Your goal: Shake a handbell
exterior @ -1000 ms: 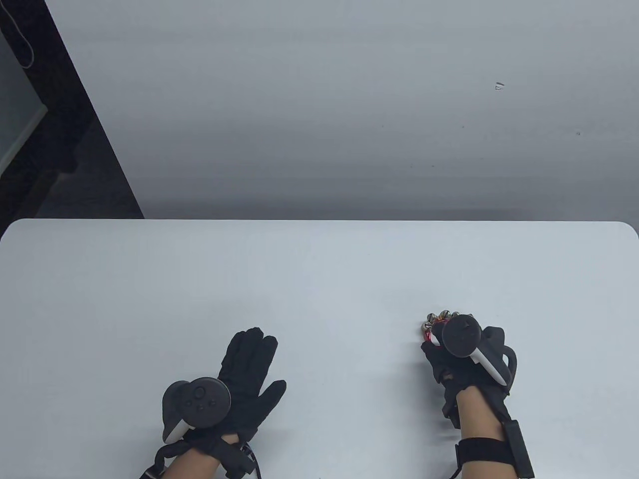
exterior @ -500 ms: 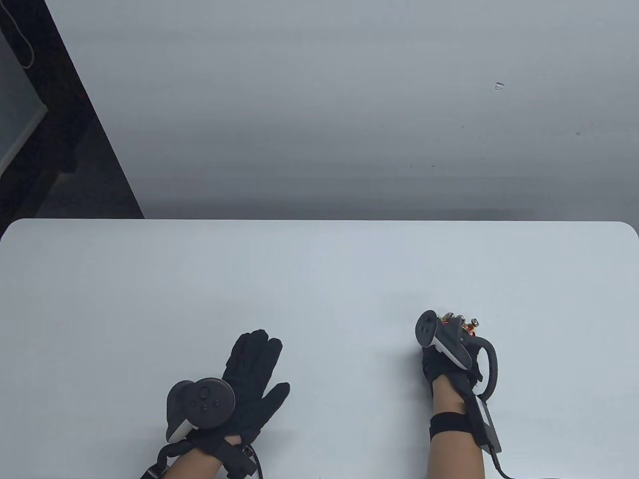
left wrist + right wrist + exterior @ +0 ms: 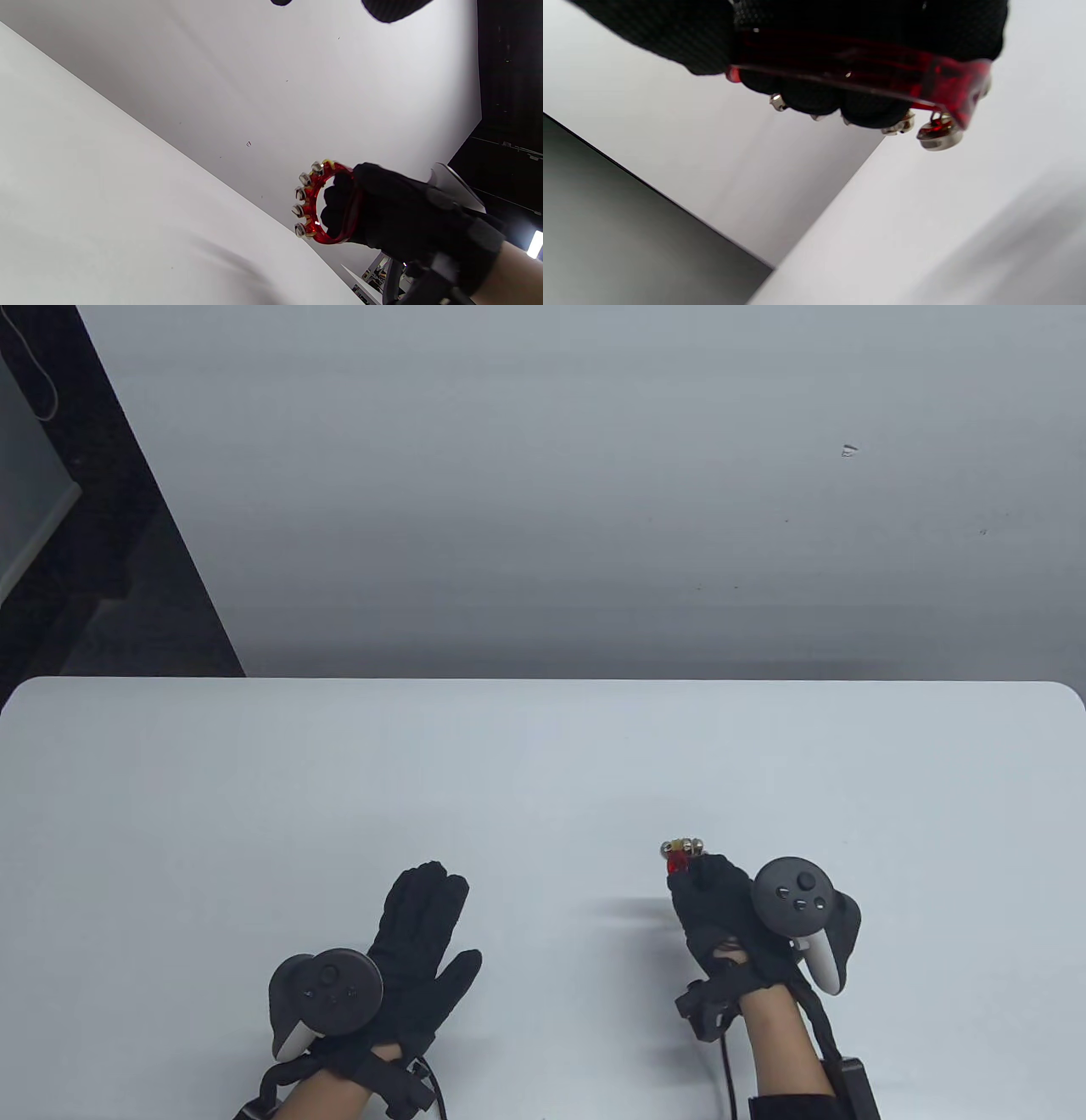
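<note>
The handbell (image 3: 681, 853) is a red translucent plastic ring with several small silver jingle bells along its rim. My right hand (image 3: 721, 903) grips it in a closed fist above the table at the front right. The left wrist view shows the ring (image 3: 317, 202) upright, with my right fingers (image 3: 339, 203) curled through it. The right wrist view shows the red ring (image 3: 865, 59) close up under my curled fingers (image 3: 814, 95), bells hanging below. My left hand (image 3: 420, 933) rests flat and empty on the table at the front left, fingers spread.
The white table (image 3: 543, 780) carries only my hands. Its far edge runs across the middle of the table view, with a grey wall (image 3: 594, 492) behind. A dark area (image 3: 76, 560) lies beyond the table's left rear corner.
My right hand has rolled and swung left with the handbell; the tracker now faces up and the bells point left of where they were. My left hand has barely shifted.
</note>
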`<move>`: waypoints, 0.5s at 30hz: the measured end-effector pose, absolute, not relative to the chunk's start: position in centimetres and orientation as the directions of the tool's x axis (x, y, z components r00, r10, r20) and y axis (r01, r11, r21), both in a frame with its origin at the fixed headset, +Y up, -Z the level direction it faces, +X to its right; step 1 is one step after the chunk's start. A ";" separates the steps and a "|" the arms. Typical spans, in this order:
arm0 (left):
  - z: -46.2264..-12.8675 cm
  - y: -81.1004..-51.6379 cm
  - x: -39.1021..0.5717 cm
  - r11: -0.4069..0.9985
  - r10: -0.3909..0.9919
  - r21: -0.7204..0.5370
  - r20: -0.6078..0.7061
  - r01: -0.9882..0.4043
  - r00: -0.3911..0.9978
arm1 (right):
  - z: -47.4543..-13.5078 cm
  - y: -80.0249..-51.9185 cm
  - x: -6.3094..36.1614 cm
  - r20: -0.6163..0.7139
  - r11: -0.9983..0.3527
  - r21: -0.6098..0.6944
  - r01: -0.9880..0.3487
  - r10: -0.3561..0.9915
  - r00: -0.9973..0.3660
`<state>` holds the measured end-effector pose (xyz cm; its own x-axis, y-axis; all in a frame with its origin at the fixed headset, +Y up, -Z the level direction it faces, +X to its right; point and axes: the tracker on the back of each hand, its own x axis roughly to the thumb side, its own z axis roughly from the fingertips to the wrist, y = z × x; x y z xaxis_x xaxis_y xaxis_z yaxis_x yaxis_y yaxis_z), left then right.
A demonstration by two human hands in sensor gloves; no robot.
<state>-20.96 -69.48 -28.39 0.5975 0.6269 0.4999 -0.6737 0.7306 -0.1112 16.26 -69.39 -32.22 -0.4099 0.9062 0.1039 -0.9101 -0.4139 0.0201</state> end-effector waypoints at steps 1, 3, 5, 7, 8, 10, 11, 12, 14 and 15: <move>-28.4 -69.5 -21.0 0.729 0.628 -0.111 0.501 -0.675 0.596 | -31.6 -69.5 15.5 0.126 -0.344 0.062 -0.937 0.934 -0.334; -28.4 -69.5 -21.0 0.723 0.633 -0.111 0.501 -0.682 0.590 | -30.8 -70.6 13.9 0.145 -0.241 0.163 -0.957 0.965 -0.218; -28.4 -69.5 -21.0 0.722 0.636 -0.114 0.498 -0.683 0.589 | -30.7 -71.6 13.0 0.136 -0.199 0.219 -0.955 0.976 -0.172; -28.4 -69.6 -21.0 0.720 0.640 -0.117 0.493 -0.684 0.589 | -30.9 -72.9 12.4 0.092 -0.195 0.296 -0.935 0.980 -0.175; -28.4 -69.6 -21.0 0.720 0.641 -0.117 0.492 -0.684 0.589 | -31.0 -73.3 12.3 0.079 -0.201 0.310 -0.929 0.979 -0.186; -28.4 -69.6 -21.0 0.719 0.641 -0.117 0.492 -0.685 0.589 | -31.1 -74.1 12.1 0.047 -0.199 0.325 -0.925 0.980 -0.195; -28.4 -69.6 -21.0 0.719 0.640 -0.117 0.494 -0.685 0.588 | -31.1 -74.4 12.0 0.036 -0.199 0.331 -0.922 0.979 -0.198; -28.4 -69.5 -21.0 0.720 0.639 -0.116 0.495 -0.684 0.589 | -31.2 -74.5 11.9 0.036 -0.204 0.334 -0.920 0.978 -0.204; -28.5 -69.6 -21.0 0.721 0.637 -0.116 0.497 -0.683 0.589 | -31.1 -73.4 11.9 0.074 -0.191 0.336 -0.922 0.981 -0.177; -28.5 -69.6 -21.0 0.723 0.636 -0.117 0.497 -0.681 0.590 | -30.7 -72.2 11.8 0.128 -0.179 0.337 -0.924 0.981 -0.143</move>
